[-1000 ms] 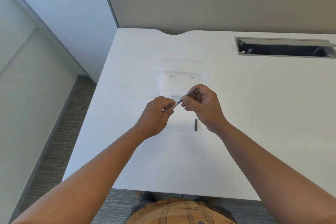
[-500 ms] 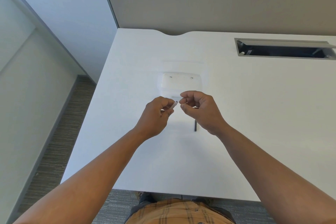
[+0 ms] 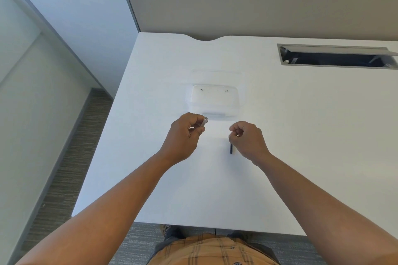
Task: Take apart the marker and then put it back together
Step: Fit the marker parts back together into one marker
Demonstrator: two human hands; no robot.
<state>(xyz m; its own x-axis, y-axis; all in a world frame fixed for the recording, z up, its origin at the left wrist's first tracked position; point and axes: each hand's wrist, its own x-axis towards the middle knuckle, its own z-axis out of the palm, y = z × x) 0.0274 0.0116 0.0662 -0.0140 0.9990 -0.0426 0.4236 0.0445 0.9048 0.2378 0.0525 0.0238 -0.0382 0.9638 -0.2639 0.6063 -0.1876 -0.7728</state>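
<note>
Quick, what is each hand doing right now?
Left hand: closed on the white marker barrel.
Right hand: fingers curled shut; what it holds cannot be told.

No readable text, label, brand, number or sign appears anywhere in this view. The white marker barrel (image 3: pixel 204 121) held in the left hand (image 3: pixel 185 135) shows no printing, and the small dark marker piece (image 3: pixel 231 148) lying on the white desk (image 3: pixel 301 135) is also unmarked. The clear plastic container (image 3: pixel 214 101) on the desk carries no visible lettering either.
</note>
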